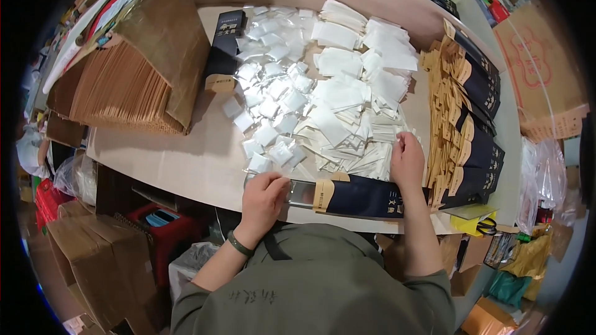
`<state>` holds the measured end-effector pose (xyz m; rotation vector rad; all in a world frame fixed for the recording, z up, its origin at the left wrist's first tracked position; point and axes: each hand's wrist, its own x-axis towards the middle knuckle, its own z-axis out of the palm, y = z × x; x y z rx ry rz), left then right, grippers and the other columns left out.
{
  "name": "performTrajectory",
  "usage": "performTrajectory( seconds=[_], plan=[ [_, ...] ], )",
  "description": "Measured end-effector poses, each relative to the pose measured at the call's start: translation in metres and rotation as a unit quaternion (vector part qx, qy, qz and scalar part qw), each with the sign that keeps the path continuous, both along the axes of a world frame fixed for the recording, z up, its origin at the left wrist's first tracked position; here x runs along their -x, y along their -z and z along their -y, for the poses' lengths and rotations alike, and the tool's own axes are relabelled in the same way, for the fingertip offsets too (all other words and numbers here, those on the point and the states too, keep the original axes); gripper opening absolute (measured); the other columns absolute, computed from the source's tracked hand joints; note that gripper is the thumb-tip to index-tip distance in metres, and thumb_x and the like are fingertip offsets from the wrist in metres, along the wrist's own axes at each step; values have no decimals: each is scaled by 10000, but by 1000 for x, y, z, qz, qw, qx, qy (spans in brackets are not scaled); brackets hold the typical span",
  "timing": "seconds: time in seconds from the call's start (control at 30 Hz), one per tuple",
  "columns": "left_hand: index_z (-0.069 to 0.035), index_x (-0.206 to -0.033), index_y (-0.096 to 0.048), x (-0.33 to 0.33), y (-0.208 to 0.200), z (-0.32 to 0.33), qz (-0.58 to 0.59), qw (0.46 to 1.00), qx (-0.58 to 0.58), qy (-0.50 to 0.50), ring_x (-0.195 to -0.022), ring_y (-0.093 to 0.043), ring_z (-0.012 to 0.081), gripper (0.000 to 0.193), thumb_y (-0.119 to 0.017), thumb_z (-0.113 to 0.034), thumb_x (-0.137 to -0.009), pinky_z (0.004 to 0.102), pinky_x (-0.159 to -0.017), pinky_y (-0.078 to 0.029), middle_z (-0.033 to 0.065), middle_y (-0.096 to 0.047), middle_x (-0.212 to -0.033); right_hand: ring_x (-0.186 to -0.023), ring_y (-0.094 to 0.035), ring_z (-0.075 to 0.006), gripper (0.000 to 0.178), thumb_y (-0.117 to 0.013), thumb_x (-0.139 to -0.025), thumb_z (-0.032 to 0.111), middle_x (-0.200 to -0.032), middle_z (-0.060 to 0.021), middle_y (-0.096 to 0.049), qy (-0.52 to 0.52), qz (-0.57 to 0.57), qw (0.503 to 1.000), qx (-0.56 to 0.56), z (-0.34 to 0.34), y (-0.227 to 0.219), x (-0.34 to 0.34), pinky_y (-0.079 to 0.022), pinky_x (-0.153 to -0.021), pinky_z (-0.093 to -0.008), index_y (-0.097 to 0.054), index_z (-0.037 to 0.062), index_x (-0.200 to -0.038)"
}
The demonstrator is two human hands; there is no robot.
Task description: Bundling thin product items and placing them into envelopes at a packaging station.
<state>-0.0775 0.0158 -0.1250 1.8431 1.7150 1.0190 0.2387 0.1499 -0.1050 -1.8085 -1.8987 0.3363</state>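
Note:
At the table's near edge my left hand (263, 203) is closed, its fingers curled together beside a shiny, see-through strip (302, 193). Whatever it pinches is hidden. That strip meets the tan end of a dark blue pouch (366, 196), which lies flat along the edge. My right hand (407, 159) is also closed, thumb against fingers, at the right side of a heap of flat white paper packets (340, 125); what it grips, if anything, cannot be made out. Its forearm crosses the pouch's right end. Small clear-wrapped white sachets (268, 107) lie spread left of the paper packets.
A large open carton (162, 49) packed with brown card sheets stands at the left. Rows of dark blue and tan pouches (475, 130) line the right side. Another dark box (225, 43) lies at the back. Black-handled scissors (487, 226) sit at the near right corner.

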Motion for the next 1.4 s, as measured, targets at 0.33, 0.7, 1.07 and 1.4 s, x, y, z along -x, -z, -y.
performTrajectory(
  seconds=[0.33, 0.7, 1.07, 1.4],
  plan=[
    [-15, -981, -636, 173, -120, -91, -248, 919, -194, -237, -858, -626, 357, 184, -641, -177, -893, 427, -744, -520, 170, -655, -959, -944, -593, -370, 128, -608, -832, 58, -983, -174, -618, -175, 61, 978, -96, -1, 3, 114, -496, -798, -427, -631, -1, -943],
    [-22, -1026, -670, 248, -107, -127, -351, 906, 51, -232, -877, -637, 440, 226, -536, -72, -851, 503, -753, -523, 240, -669, -888, -830, -590, -363, 84, -616, -840, 34, -965, -139, -591, -439, -26, 885, 157, 64, -19, 162, -492, -735, -435, -595, 31, -921],
    [-52, -836, -556, 166, -29, 13, 298, 900, -85, -306, -759, -419, 70, 217, -540, -158, -1025, 217, -711, -362, -34, -504, -818, -968, -555, -314, 282, -705, -772, 49, -1008, -102, -587, -349, -38, 935, -53, 88, 12, 170, -437, -836, -426, -614, 69, -1039],
    [8, -908, -675, 139, -18, -1, 199, 939, 281, -14, -715, -563, 80, 58, -708, -21, -870, 229, -641, -465, 8, -647, -823, -1235, -501, -432, 300, -789, -719, 170, -1293, -253, -540, -373, 31, 927, -7, 87, -10, 95, -415, -1033, -515, -619, -4, -893]
  ],
)
